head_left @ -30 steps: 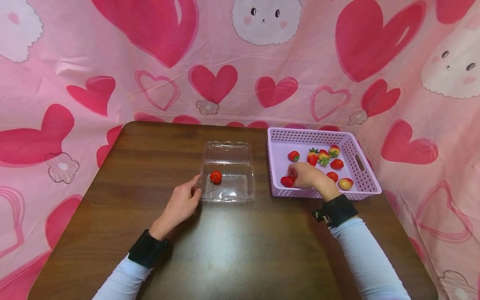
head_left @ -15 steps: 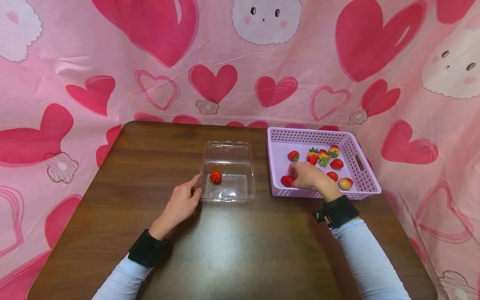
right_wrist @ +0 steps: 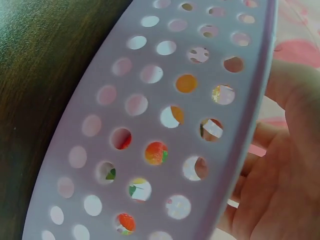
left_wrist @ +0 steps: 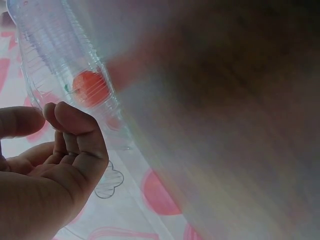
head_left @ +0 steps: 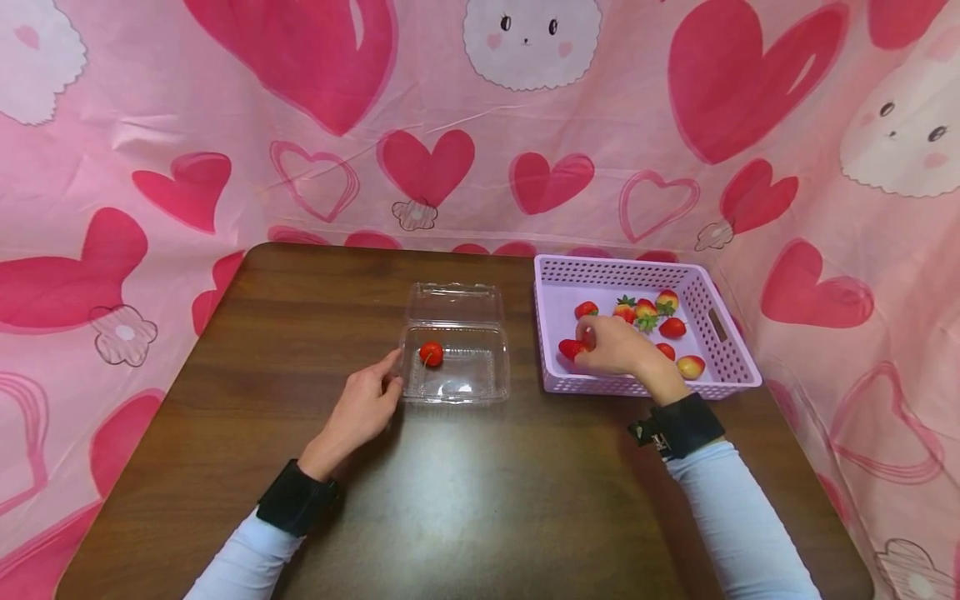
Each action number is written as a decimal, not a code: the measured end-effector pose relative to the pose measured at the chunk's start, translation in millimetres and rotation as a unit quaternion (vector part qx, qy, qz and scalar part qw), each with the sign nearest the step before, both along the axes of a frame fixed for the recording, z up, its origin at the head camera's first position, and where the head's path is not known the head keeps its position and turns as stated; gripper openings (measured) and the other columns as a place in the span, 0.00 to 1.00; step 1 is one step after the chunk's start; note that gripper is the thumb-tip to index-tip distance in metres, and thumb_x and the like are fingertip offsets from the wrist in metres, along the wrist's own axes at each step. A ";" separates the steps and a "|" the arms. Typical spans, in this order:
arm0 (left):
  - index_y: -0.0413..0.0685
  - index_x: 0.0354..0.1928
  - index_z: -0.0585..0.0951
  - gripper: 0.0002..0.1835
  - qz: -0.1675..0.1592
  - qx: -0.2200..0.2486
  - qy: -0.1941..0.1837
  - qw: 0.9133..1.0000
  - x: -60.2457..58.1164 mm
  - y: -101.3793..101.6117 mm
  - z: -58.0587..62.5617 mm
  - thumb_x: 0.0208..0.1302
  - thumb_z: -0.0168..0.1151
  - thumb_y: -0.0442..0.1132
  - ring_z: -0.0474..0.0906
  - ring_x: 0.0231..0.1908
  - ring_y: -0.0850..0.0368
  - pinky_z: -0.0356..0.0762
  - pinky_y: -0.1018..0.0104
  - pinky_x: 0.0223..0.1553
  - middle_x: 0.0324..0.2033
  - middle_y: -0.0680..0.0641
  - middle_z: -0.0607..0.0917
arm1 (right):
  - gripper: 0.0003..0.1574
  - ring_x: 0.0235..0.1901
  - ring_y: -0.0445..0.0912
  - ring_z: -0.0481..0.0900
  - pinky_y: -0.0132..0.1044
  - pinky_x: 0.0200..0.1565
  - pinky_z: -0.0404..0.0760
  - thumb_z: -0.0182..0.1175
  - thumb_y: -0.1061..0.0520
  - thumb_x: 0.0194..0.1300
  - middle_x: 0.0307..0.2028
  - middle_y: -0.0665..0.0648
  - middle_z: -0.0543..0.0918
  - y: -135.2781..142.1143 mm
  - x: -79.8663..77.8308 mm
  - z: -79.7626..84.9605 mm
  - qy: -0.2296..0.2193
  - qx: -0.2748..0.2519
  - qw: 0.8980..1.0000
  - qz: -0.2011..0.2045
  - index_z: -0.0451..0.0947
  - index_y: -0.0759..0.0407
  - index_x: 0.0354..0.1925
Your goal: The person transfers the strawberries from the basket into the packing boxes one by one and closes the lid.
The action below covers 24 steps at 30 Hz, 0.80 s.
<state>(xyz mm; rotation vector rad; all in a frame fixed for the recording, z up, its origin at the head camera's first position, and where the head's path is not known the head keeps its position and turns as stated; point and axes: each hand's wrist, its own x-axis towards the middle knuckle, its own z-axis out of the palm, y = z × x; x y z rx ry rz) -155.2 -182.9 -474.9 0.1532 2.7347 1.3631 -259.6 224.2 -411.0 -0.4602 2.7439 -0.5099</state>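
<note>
My left hand (head_left: 363,402) pinches the left edge of a clear plastic clamshell container (head_left: 476,358), its thumb and fingertips meeting at the rim in the left wrist view. The container's lid (head_left: 456,302) lies folded back, away from me. Inside, to the left, sits a round red fruit (head_left: 431,354) with a thin stem. My right hand (head_left: 618,346) reaches over the near wall of a lilac perforated basket (head_left: 551,317) and grips a red strawberry (head_left: 572,348) at the basket's left side. Fingers cover part of that strawberry; in the right wrist view the basket wall hides it.
Several strawberries lie further back in the basket, among them one (head_left: 586,310) at the left. A yellow-red fruit (head_left: 691,367) is in the near right corner. The brown wooden table (head_left: 465,500) ends at a pink heart-patterned cloth (head_left: 427,83).
My right hand has risen slightly, and the strawberry in it has shifted a little up and left. The left hand and the container have stayed in place.
</note>
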 end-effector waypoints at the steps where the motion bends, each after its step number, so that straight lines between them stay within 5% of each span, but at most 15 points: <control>1: 0.35 0.78 0.66 0.30 0.000 0.000 0.000 1.000 0.3 0.1 -0.1 0.78 0.57 0.34 0.74 0.20 0.52 0.74 0.64 0.22 0.30 0.44 0.77 | 0.25 0.37 0.50 0.82 0.50 0.45 0.83 0.74 0.50 0.61 0.38 0.54 0.86 0.1 0.5 0.2 0.008 -0.004 1.000 -0.001 0.80 0.58 0.53; 12: 0.33 0.78 0.65 0.30 -0.004 0.000 0.008 1.000 -0.2 -0.8 0.4 0.78 0.57 0.34 0.74 0.20 0.52 0.74 0.64 0.22 0.30 0.44 0.78 | 0.29 0.48 0.55 0.83 0.57 0.53 0.82 0.76 0.50 0.58 0.49 0.60 0.87 1.7 10.0 3.2 0.060 -0.051 0.997 -0.027 0.81 0.59 0.55; 24: 0.34 0.78 0.65 0.31 -0.005 -0.003 0.002 1.000 -0.4 -0.8 -0.1 0.78 0.56 0.34 0.74 0.20 0.52 0.74 0.64 0.23 0.31 0.43 0.78 | 0.26 0.49 0.56 0.82 0.58 0.54 0.80 0.74 0.51 0.61 0.49 0.61 0.86 2.9 12.8 7.0 0.084 -0.067 0.994 -0.023 0.82 0.60 0.54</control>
